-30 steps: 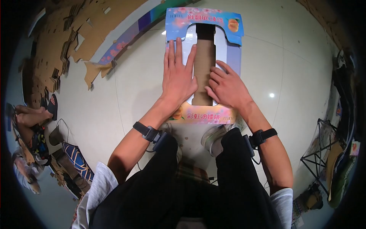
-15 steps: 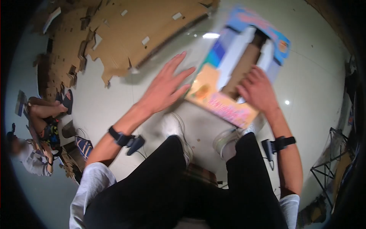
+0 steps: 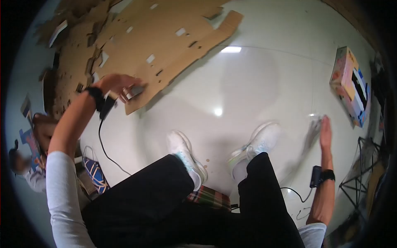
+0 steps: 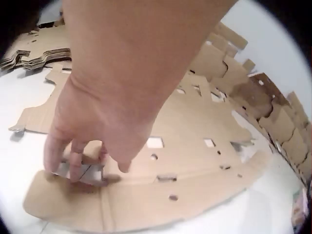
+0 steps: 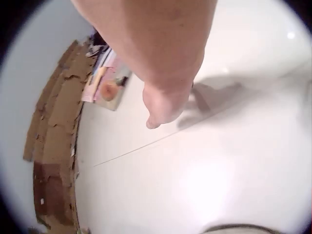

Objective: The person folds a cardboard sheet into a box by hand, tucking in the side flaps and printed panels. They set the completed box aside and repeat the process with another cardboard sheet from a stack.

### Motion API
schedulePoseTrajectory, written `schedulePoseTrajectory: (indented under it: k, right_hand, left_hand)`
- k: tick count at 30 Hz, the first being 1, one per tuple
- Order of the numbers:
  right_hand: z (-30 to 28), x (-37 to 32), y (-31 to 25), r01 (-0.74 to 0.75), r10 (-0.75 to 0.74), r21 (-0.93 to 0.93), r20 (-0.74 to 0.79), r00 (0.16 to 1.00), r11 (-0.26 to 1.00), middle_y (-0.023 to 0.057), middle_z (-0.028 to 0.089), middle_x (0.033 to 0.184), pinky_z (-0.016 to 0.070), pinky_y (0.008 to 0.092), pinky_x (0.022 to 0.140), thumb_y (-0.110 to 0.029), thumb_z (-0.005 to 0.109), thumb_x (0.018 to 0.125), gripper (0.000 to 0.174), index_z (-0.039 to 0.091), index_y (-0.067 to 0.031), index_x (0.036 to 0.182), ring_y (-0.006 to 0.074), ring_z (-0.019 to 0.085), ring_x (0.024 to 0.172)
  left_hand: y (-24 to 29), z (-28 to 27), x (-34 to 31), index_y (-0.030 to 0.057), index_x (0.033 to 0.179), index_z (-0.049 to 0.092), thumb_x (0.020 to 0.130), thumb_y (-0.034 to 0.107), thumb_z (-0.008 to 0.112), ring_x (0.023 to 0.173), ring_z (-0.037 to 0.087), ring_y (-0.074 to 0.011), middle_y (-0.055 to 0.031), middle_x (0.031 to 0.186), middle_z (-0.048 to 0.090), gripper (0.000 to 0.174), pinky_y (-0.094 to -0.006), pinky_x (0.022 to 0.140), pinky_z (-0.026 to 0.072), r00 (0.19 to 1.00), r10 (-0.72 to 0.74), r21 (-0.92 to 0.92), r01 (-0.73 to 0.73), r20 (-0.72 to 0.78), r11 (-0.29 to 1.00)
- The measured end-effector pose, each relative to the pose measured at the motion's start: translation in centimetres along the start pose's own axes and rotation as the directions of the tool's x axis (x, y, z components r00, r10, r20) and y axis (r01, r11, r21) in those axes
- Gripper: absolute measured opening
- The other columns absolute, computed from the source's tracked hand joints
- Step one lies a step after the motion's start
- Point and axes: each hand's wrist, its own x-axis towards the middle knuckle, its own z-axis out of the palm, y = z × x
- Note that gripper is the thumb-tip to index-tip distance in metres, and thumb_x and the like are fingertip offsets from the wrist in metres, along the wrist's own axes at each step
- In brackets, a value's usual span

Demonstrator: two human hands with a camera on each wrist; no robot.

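My left hand [image 3: 120,84] reaches down onto a flat brown cardboard sheet [image 3: 178,53] at the upper left. In the left wrist view its bent fingers [image 4: 75,163] and thumb grip at a cut-out near the sheet's rounded end. The head view shows that hand blurred. My right hand [image 3: 326,134] hangs at the right over the floor with straight fingers, holding nothing. Beyond it, apart from the fingers, a printed fruit carton [image 3: 351,87] with an open slot rests at the far right. The right wrist view shows the carton's pink, peach-printed corner [image 5: 108,90].
More cardboard sheets [image 3: 68,68] lie piled at the left. A black wire frame [image 3: 359,173] stands low at the right. White shoes [image 3: 182,153] are on the tiled floor [image 3: 206,128]. A seated person [image 3: 35,165] and a blue patterned bag [image 3: 96,175] are at the far left.
The carton has gone from between both hands to the far right and been let go. My left hand has moved left onto the cardboard sheet, whose near flap now lies flatter.
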Motion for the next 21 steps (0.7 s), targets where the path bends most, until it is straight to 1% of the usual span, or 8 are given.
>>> schedulePoseTrajectory:
  k: [1, 5, 7, 10, 13, 14, 18, 21]
  right_hand:
    - [1.0, -1.5, 0.9, -0.036, 0.046, -0.105, 0.09, 0.995, 0.994, 0.0234, 0.051, 0.158, 0.0308, 0.0425, 0.128, -0.045, 0.044, 0.114, 0.062, 0.051, 0.0021, 0.154, 0.0366, 0.042, 0.152]
    - [4.4, -7.9, -3.0, 0.038, -0.048, -0.199, -0.049, 0.998, 0.979, 0.0231, 0.032, 0.169, 0.0334, 0.0466, 0.126, -0.041, 0.048, 0.113, 0.06, 0.043, -0.0071, 0.162, 0.0408, 0.035, 0.155]
    - [5.9, -7.6, -2.7, -0.018, 0.004, -0.175, -0.079, 0.997, 0.984, 0.0264, 0.027, 0.17, 0.0301, 0.0479, 0.128, -0.043, 0.05, 0.112, 0.065, 0.037, -0.0066, 0.165, 0.0423, 0.032, 0.157]
    - [8.0, -7.1, -2.3, -0.065, 0.041, -0.214, -0.115, 0.993, 0.975, 0.0314, 0.02, 0.171, 0.0257, 0.0508, 0.129, -0.047, 0.051, 0.111, 0.073, 0.029, -0.006, 0.168, 0.0462, 0.024, 0.159]
    - [9.6, -8.4, -4.1, -0.048, -0.039, -0.513, -0.158, 0.987, 0.857, 0.0317, 0.018, 0.172, 0.0257, 0.0528, 0.129, -0.047, 0.052, 0.11, 0.076, 0.025, -0.0063, 0.169, 0.0488, 0.022, 0.159]
    - [10.0, -7.8, -4.7, -0.074, -0.019, -0.507, -0.176, 0.984, 0.859, 0.0322, 0.018, 0.172, 0.0256, 0.0533, 0.129, -0.048, 0.053, 0.11, 0.077, 0.025, -0.0064, 0.169, 0.0493, 0.022, 0.159]
    - [9.5, -7.0, -5.2, -0.131, 0.076, -0.382, -0.154, 0.985, 0.915, 0.034, 0.021, 0.17, 0.0261, 0.0538, 0.128, -0.045, 0.057, 0.107, 0.078, 0.027, -0.0044, 0.167, 0.0503, 0.023, 0.158]
    - [9.7, -6.9, -4.0, -0.078, 0.04, -0.254, -0.154, 0.987, 0.964, 0.035, 0.025, 0.168, 0.0281, 0.0527, 0.128, -0.04, 0.061, 0.105, 0.077, 0.031, -0.0009, 0.164, 0.0502, 0.025, 0.157]
  left_hand:
    - [-1.7, 0.5, 2.2, 0.0206, 0.155, 0.037, 0.103, 0.063, 0.056, 0.119, 0.067, -0.0402, -0.0145, 0.141, 0.051, 0.07, -0.053, 0.088, 0.0629, 0.975, 0.208, 0.025, -0.206, -0.084, 0.978]
    - [-6.0, 8.0, 6.1, 0.0297, 0.159, 0.023, 0.101, 0.065, 0.059, 0.111, 0.069, -0.0329, -0.0116, 0.134, 0.06, 0.076, -0.0524, 0.087, 0.0623, 0.905, 0.356, -0.064, -0.38, -0.232, 0.923]
    - [-3.8, 10.9, 2.3, 0.034, 0.159, 0.024, 0.096, 0.069, 0.064, 0.123, 0.063, -0.037, -0.0178, 0.14, 0.059, 0.082, -0.0594, 0.1, 0.0551, 0.937, 0.176, -0.03, -0.194, -0.302, 0.981]
    - [-6.8, 10.0, 10.6, 0.035, 0.161, 0.024, 0.091, 0.072, 0.065, 0.14, 0.049, -0.0427, -0.0261, 0.147, 0.055, 0.089, -0.0642, 0.111, 0.0434, 0.789, 0.288, 0.275, -0.158, -0.543, 0.948]
    - [-5.9, 13.6, 9.6, 0.0321, 0.163, 0.02, 0.09, 0.073, 0.063, 0.15, 0.035, -0.0493, -0.032, 0.148, 0.053, 0.094, -0.0638, 0.115, 0.0379, 0.647, 0.173, 0.19, -0.044, -0.742, 0.981]
    - [-5.8, 14.2, 9.3, 0.0259, 0.159, 0.036, 0.091, 0.072, 0.061, 0.142, 0.049, -0.0463, -0.0277, 0.141, 0.062, 0.086, -0.0569, 0.11, 0.0447, 0.579, 0.178, 0.183, -0.051, -0.795, 0.982]
    - [-5.0, 13.0, 8.0, 0.0025, 0.134, 0.067, 0.097, 0.054, 0.066, 0.106, 0.072, -0.0298, -0.0152, 0.112, 0.077, 0.063, -0.0399, 0.097, 0.0524, 0.754, 0.361, 0.171, -0.322, -0.549, 0.931]
    - [1.3, 17.8, -0.5, 0.0027, 0.148, 0.056, 0.098, 0.037, 0.069, 0.125, 0.065, -0.0238, -0.0114, 0.131, 0.07, 0.062, -0.0391, 0.106, 0.0487, 0.856, 0.474, -0.228, -0.513, -0.206, 0.827]
